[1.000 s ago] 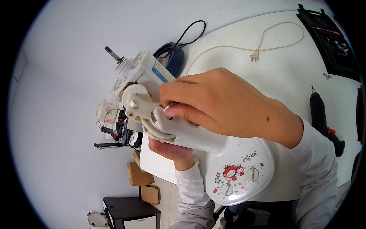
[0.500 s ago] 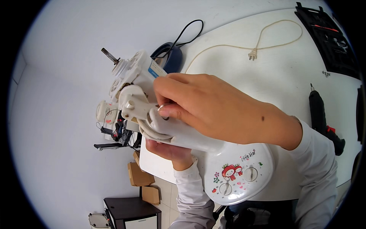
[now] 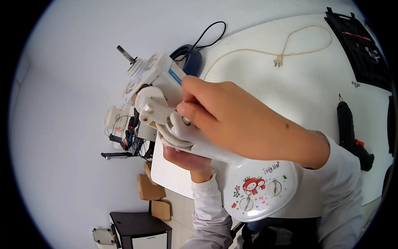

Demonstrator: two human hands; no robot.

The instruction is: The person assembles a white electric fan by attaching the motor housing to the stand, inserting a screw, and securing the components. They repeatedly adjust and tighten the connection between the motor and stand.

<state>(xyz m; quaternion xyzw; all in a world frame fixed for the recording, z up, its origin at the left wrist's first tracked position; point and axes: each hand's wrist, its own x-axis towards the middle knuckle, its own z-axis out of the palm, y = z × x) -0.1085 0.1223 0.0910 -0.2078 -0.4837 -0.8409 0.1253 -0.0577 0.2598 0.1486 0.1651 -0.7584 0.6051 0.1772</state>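
In front of me is a white electric fan without blades or guard, its base (image 3: 265, 209) carrying two dials and red cartoon prints. The motor housing (image 3: 159, 74) points to the upper left, with a bare metal shaft (image 3: 126, 54) sticking out. From below, my left hand (image 3: 188, 162) grips the fan's neck (image 3: 213, 151) near the hinge, some fingers hidden behind it. My right hand (image 3: 236, 112) is above the hinge joint (image 3: 151, 106), thumb and fingers pinched together beside a round hole. Whatever may be in that pinch is hidden.
On the white table lie a cream cord with a plug (image 3: 278, 61), a black electric screwdriver (image 3: 348, 128), a few small screws (image 3: 355, 84) and an open black tool case (image 3: 360, 50). A dark blue ring-shaped part (image 3: 192, 62) stands behind the motor. Cardboard boxes (image 3: 150, 189) sit beyond the table.
My right hand has lifted slightly off the joint, its thumb rising and uncovering more of the round hole. The fan's upper part has shifted a little to the right in view.
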